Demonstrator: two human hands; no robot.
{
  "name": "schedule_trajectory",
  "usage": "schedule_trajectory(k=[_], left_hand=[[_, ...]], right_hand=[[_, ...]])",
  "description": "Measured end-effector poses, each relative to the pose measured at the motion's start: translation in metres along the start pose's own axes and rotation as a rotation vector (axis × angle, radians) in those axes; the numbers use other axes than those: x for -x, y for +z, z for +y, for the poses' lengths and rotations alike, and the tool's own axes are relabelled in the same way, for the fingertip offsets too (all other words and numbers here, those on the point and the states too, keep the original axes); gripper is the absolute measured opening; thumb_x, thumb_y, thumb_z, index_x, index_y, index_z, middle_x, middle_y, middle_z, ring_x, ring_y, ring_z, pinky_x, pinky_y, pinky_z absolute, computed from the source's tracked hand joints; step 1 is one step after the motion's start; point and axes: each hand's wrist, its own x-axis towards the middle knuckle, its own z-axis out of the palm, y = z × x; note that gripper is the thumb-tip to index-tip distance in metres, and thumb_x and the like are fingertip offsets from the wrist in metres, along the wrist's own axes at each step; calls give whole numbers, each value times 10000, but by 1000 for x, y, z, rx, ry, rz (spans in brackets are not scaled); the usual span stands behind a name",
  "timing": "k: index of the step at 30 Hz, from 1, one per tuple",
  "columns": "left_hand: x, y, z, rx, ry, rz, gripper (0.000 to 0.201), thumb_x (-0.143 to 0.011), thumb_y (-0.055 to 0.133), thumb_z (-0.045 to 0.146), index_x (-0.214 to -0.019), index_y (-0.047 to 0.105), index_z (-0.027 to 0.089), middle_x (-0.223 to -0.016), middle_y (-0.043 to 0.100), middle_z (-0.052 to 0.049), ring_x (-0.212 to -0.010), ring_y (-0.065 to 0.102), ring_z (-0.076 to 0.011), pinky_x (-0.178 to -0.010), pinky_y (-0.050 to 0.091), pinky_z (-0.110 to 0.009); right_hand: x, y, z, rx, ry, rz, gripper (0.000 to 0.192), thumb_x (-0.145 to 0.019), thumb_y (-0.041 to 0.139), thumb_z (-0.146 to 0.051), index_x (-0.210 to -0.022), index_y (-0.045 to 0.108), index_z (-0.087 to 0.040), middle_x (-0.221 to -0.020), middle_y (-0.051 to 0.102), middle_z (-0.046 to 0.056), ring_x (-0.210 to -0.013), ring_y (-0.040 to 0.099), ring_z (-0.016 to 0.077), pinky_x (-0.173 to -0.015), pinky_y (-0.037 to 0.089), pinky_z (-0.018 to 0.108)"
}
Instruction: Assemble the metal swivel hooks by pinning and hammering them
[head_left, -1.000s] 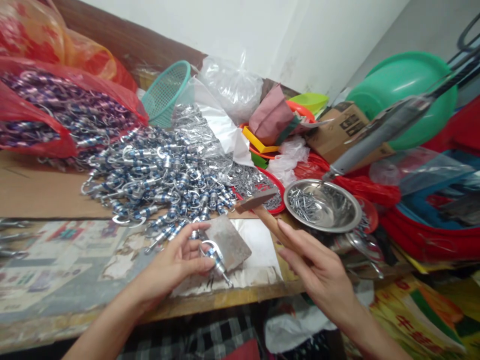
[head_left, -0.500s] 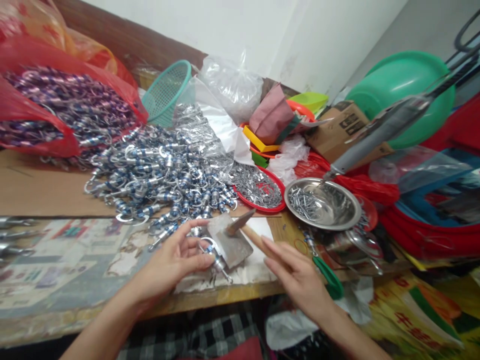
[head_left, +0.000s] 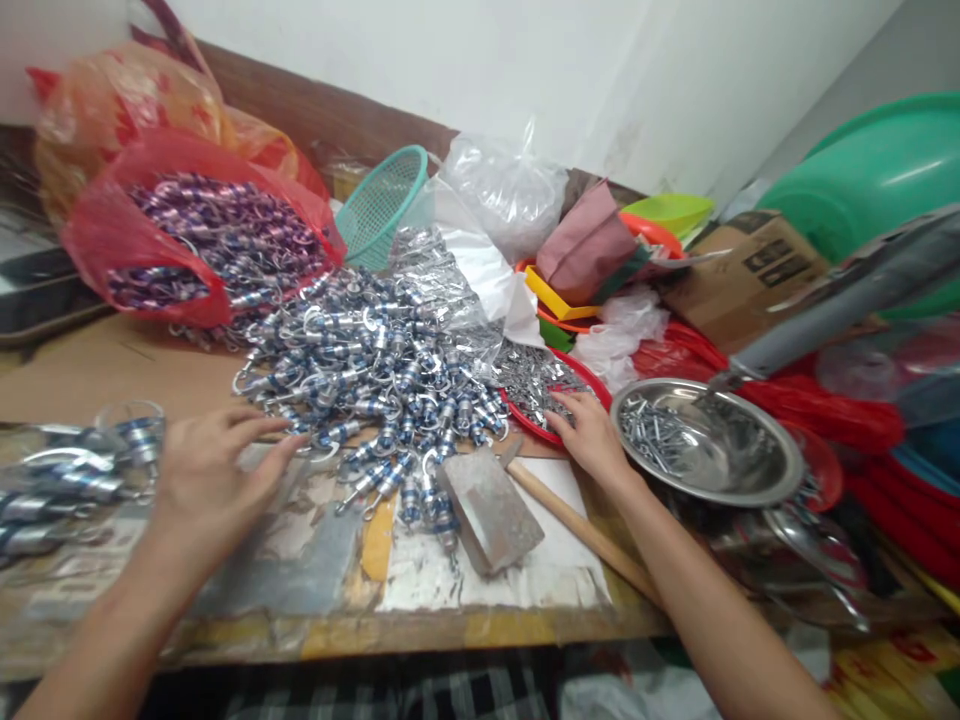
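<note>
The left hand (head_left: 206,470) is spread flat at the near edge of the pile of swivel clips (head_left: 367,375). The right hand (head_left: 589,430) is reaching with loose fingers into the red tray (head_left: 592,375) of small metal pieces, nothing yet pinched. The clips are judged stiff, light and easily tangled, so one is best taken by its barrel.

The green basin (head_left: 885,170) runs off the right edge; blurred metal pieces (head_left: 45,490), perhaps clasps, leave the left edge.

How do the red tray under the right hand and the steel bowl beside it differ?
The red tray is shallow, red-rimmed and heaped with small flat silvery pieces; the steel bowl is deeper, shiny metal and holds only a small cluster of screws at one side. The right hand rests its fingertips in the red tray; a grey tool's tip dips into the steel bowl. Both are round and hold small metal parts.
</note>
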Motion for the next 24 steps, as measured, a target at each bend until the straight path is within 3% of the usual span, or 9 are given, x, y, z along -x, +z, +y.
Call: schedule_trajectory(k=[2,4,8,12,16,19,22,24], left_hand=[[-21,6,38,-45,31,-61,417,-819,466,414,-950,675,78,-875,632,-144,-873,554,-301,-801,422,-402],[-27,9,58,-63,39,-100,422,-823,450,406,-907,697,75,-804,627,-145,-802,562,-316,-728,440,-412],[-16,10,58,-38,32,-114,372,-828,456,369,-891,710,105,-808,660,-132,-789,588,-313,-693,454,-402],[-8,5,51,37,6,-64,310,-820,498,351,-862,699,119,-875,699,-91,-830,630,-237,-742,478,-326],[-4,-3,61,183,1,106,237,-778,566,360,-795,687,157,-816,712,-50,-779,651,-202,-739,504,-317],[4,-1,82,376,176,243,136,-769,580,281,-723,666,186,-753,713,-29,-771,662,-193,-751,518,-318],[11,11,108,494,446,196,135,-798,531,191,-738,652,185,-790,718,-40,-825,669,-186,-781,520,-294],[14,19,119,523,484,197,140,-808,517,172,-780,653,182,-856,715,-51,-836,670,-184,-799,519,-292]], right_hand=[[-24,11,8,37,26,-16,433,-745,645,-348,-1128,628,-147,-1056,613,156,-979,568,308,-853,429,427],[-36,19,13,53,31,-32,394,-731,656,-386,-1068,667,-182,-1016,633,130,-937,584,291,-829,437,404],[-34,24,14,57,38,-4,204,-804,585,-337,-889,727,-219,-920,672,62,-879,600,205,-815,432,303],[-22,17,15,55,83,70,206,-828,546,-305,-824,735,-221,-904,682,57,-873,598,199,-791,423,295],[-16,4,23,23,138,128,184,-766,612,-334,-728,738,-206,-762,693,70,-737,616,222,-693,437,323],[-12,-6,18,-51,139,171,144,-727,649,-303,-681,730,-192,-705,697,67,-686,625,221,-676,453,329],[0,-15,-12,-171,84,211,153,-786,584,-256,-795,722,-190,-799,709,55,-740,643,189,-711,479,301],[16,-19,-43,-261,15,200,159,-811,561,-241,-852,708,-201,-847,708,31,-764,646,154,-711,495,263]])
